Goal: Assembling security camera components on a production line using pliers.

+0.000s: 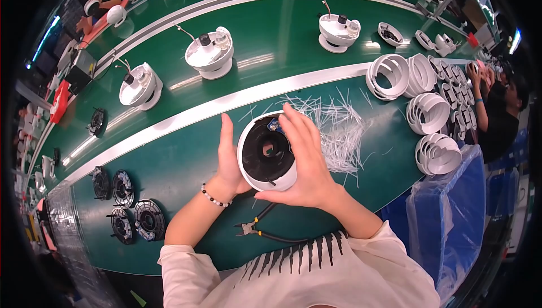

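Between my hands is a white round housing [283,181] with a black disc [261,158] set in it. The disc has a hole at its centre, and a small blue circuit board [275,125] shows at its upper edge. My right hand [309,164] curves round the housing's right side, fingers over the rim and thumb low in front. On the other side my left hand [228,161] supports it from below, its thumb pointing up and its other fingers mostly hidden. Below the hands, side cutters [248,228] with black and yellow handles lie on the green table.
White plastic strips [341,133] lie heaped beyond my right hand. Stacked white rings [427,114] stand at the right, above a blue bin [446,223]. Several black round parts [149,219] lie at the left. White assemblies [210,54] stand on the green conveyor, and co-workers sit nearby.
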Demonstrator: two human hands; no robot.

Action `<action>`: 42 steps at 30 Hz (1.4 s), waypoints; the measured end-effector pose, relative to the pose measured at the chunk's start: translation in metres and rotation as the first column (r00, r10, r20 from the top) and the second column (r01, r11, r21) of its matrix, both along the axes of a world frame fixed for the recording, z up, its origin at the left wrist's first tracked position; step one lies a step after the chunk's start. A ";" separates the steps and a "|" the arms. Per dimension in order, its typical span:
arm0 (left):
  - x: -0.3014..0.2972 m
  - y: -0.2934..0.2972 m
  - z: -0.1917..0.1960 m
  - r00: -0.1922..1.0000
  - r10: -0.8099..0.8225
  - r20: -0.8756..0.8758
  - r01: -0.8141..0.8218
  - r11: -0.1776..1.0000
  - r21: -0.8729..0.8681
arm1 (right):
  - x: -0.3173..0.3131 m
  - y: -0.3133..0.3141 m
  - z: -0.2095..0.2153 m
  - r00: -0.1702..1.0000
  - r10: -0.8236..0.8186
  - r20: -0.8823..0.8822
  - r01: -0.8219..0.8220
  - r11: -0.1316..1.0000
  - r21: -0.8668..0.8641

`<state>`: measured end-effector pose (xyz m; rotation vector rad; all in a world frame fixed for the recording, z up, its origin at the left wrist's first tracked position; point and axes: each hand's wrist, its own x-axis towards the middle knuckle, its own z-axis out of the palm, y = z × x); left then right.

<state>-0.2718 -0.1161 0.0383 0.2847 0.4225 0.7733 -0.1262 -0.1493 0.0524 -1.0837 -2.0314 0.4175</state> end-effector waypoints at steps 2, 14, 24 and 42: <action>-0.009 0.000 -0.005 0.997 -0.032 0.068 0.033 0.999 -0.012 | 0.000 0.002 0.006 0.994 0.078 0.078 -0.075 0.996 -0.044; -0.036 -0.007 -0.022 0.972 -0.066 0.228 0.057 0.997 0.046 | -0.022 -0.001 0.012 0.989 0.074 0.128 -0.065 0.995 -0.074; -0.037 -0.003 -0.017 0.963 0.266 0.048 -0.268 0.962 0.055 | -0.052 -0.016 -0.036 0.970 -0.245 -0.012 0.245 0.965 0.098; 0.006 0.189 -0.079 0.898 0.339 -0.281 -0.300 0.938 0.173 | -0.081 -0.093 -0.045 0.609 0.605 0.512 -0.393 0.792 -0.468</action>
